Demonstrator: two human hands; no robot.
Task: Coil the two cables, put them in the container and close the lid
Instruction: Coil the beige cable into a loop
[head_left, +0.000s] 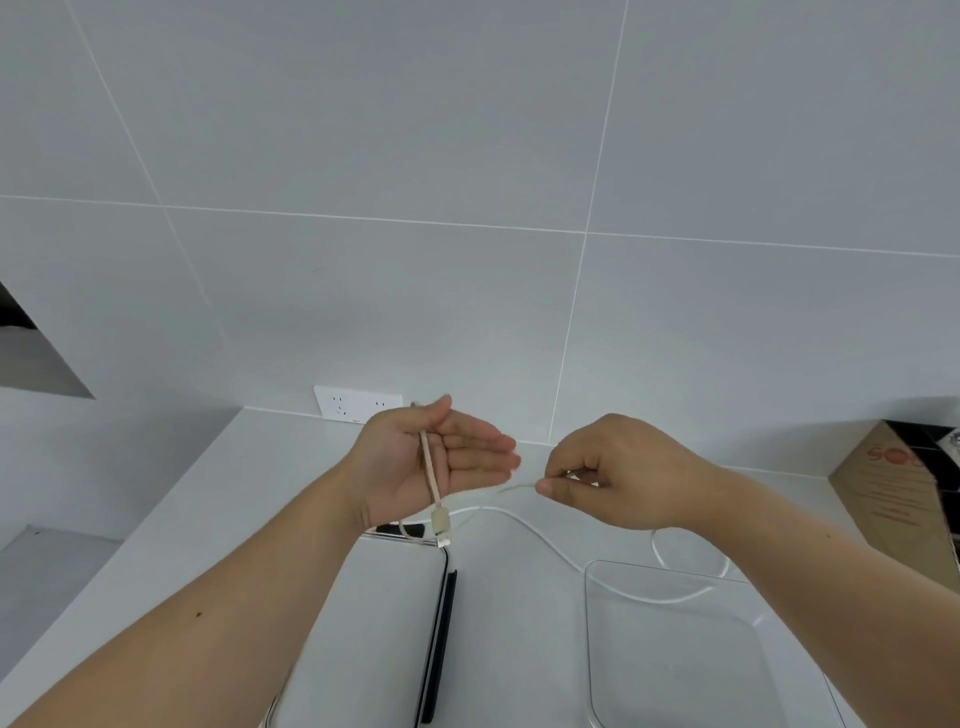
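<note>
My left hand (434, 460) is raised palm up, thumb pinning a beige cable (429, 467) across the palm; its USB plug (440, 525) dangles below the wrist. My right hand (613, 475) pinches a thin stretch of the same beige cable between thumb and forefinger, just right of the left fingertips. A white cable (550, 545) snakes over the counter beneath both hands and loops behind my right forearm. A clear container (670, 654) stands open at the lower right. Its white lid (374, 623) with a dark rim lies flat at the lower centre.
White counter (208, 499) runs to a tiled wall with a double socket (358, 402). A brown cardboard box (893, 488) stands at the far right. A dark recess (21, 332) opens in the wall at the left.
</note>
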